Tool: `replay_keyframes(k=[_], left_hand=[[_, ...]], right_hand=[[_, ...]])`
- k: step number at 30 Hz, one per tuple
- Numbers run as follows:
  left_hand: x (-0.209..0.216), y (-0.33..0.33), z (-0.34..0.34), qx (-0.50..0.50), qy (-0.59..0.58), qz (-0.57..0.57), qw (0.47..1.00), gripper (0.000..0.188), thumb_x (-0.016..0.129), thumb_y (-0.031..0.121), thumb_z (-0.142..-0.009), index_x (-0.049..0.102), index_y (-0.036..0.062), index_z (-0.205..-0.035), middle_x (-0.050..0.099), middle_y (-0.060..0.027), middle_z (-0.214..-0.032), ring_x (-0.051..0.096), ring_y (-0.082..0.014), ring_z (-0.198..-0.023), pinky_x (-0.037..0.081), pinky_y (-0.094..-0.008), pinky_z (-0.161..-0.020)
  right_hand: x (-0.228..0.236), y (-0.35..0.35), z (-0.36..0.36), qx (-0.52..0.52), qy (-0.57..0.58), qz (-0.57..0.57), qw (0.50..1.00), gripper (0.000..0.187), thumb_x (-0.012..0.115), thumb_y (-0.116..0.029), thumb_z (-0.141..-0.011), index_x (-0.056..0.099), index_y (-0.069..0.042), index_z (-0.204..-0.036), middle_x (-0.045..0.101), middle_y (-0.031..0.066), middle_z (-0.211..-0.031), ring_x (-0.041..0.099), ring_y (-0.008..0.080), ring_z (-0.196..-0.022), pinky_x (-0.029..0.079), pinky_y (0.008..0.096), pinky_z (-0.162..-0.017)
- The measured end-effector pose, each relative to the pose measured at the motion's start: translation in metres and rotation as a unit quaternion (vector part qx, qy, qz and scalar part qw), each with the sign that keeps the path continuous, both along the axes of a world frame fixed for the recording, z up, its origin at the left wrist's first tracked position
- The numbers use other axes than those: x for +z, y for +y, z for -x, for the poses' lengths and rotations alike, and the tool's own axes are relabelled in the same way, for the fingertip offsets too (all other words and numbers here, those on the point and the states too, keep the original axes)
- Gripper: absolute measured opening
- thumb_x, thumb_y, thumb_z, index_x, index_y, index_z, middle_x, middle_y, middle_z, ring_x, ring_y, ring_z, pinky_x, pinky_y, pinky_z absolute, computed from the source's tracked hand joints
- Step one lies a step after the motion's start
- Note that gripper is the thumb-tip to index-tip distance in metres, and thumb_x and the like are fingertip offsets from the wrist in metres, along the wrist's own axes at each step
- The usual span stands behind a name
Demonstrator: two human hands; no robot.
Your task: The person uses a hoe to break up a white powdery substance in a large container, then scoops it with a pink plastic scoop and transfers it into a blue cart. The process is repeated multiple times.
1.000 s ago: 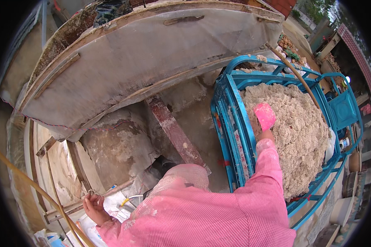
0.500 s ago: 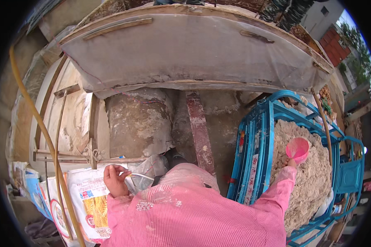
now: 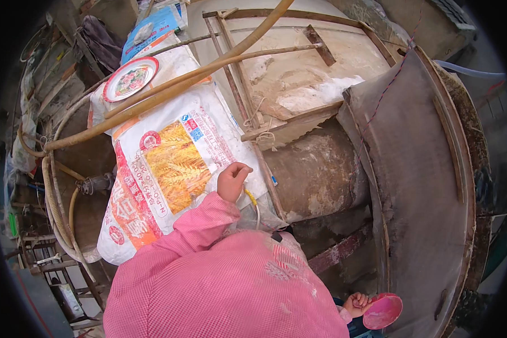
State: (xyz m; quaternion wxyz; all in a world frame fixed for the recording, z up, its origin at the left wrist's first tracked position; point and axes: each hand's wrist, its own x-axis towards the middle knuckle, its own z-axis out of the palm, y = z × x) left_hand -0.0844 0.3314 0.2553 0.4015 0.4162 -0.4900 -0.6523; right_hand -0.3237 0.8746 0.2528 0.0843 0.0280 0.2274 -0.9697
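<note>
My left hand (image 3: pixel 232 183) is raised over a white printed sack (image 3: pixel 219 118) with a picture of yellow wheat ears. Its fingers are curled with the tips together. A thin yellow-and-white cord (image 3: pixel 252 200) comes out beside the palm; whether the fingers grip it is hidden. Low on the right, my right hand (image 3: pixel 356 305) grips a pink plastic scoop (image 3: pixel 382 311) by its near side, its hollow showing. A round white plate (image 3: pixel 131 79) with a red rim and flower pattern lies at the sack's far end.
A long yellow-brown pole (image 3: pixel 169 90) crosses above the sack. A wooden frame (image 3: pixel 236 62) encloses a pale surface with white powder (image 3: pixel 321 93). On the right rises a grey sheet-covered panel (image 3: pixel 422 186) with wooden edges. Hoses (image 3: pixel 53 197) hang at the left.
My view has swung left, bringing the sack toward the middle. The scoop is away from the crumbly pale heap in the blue frame, which has left view. My left hand remains curled.
</note>
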Motion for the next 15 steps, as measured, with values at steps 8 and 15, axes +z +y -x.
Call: replay_keyframes(k=[8, 15], left_hand=[[0.022, -0.116, -0.024, 0.334, 0.019, -0.076, 0.939, 0.030, 0.060, 0.013, -0.092, 0.057, -0.0041, -0.116, 0.061, -0.0100, -0.110, 0.055, -0.0142, -0.102, 0.043, -0.0263, -0.090], [0.236, -0.315, -0.113, 0.440, -0.051, 0.527, 0.725, 0.017, 0.056, 0.010, -0.094, 0.057, -0.0040, -0.103, 0.062, -0.0097, -0.096, 0.059, -0.0164, -0.081, 0.051, -0.0287, -0.076]], right_hand=[[0.025, -0.352, 0.091, 0.479, -0.004, 0.056, 0.876, 0.026, 0.057, -0.030, -0.095, 0.056, -0.005, -0.099, 0.045, -0.0029, -0.070, 0.043, 0.0093, -0.059, 0.035, 0.0276, -0.059], [-0.014, -0.548, 0.077, 0.628, -0.125, 0.101, 0.762, 0.028, 0.058, -0.030, -0.095, 0.057, -0.004, -0.105, 0.047, -0.0025, -0.072, 0.044, 0.0097, -0.063, 0.036, 0.0277, -0.063]])
